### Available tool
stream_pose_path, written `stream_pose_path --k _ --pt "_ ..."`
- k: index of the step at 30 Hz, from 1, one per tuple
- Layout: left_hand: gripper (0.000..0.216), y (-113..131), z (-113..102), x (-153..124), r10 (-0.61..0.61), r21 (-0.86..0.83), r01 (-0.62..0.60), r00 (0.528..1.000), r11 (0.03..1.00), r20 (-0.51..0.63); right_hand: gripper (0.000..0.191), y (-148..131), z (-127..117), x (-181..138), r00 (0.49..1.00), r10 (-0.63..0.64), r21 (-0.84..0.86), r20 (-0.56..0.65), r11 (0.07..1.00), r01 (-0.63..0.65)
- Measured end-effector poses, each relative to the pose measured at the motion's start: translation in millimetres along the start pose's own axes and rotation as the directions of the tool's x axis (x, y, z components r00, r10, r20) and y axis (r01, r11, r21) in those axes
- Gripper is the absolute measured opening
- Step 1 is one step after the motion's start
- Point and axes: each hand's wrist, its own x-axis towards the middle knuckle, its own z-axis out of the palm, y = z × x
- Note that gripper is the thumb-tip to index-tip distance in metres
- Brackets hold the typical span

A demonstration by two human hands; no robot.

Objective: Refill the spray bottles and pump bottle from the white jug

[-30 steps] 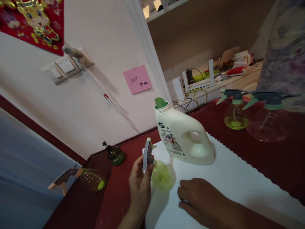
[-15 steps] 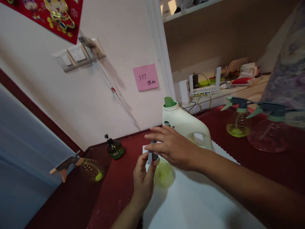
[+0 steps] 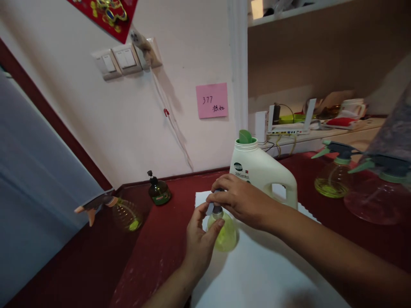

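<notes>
A round spray bottle with yellow-green liquid stands upright on a white sheet. My left hand is closed around its neck from the left, thumb in front and fingers at the grey spray head. From the right, my right hand is closed over the top of that head, its fingers covering most of it. Just behind my right hand stands a large pale-green detergent jug with its mouth uncapped and a green piece sticking out of it.
On the red table, a dark green pump bottle and a peach-headed spray bottle stand to the left. Two spray bottles, one yellow-green and one pinkish, are at the right. A white router sits behind.
My right hand's fingers, previously spread and stretched out, have curled down over the spray head. My left hand stays at the bottle's neck. The camera view has shifted, moving the scene rightward.
</notes>
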Motion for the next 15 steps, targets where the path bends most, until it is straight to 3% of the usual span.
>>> stream_pose_path --k 4,10,15 --pt "0.048 0 4 2 -0.037 0.059 0.042 0.996 0.997 -0.082 0.025 -2 5 -1 1.000 0.002 -0.009 -0.009 1.000 -0.002" --pt "0.037 8 9 9 -0.089 0.078 0.097 0.992 0.992 -0.092 0.025 -3 8 1 1.000 -0.010 -0.005 -0.028 1.000 0.010" --pt "0.032 16 7 9 -0.026 0.162 0.041 0.995 0.986 -0.093 0.025 -3 9 0 0.999 0.006 -0.011 -0.044 1.000 -0.006"
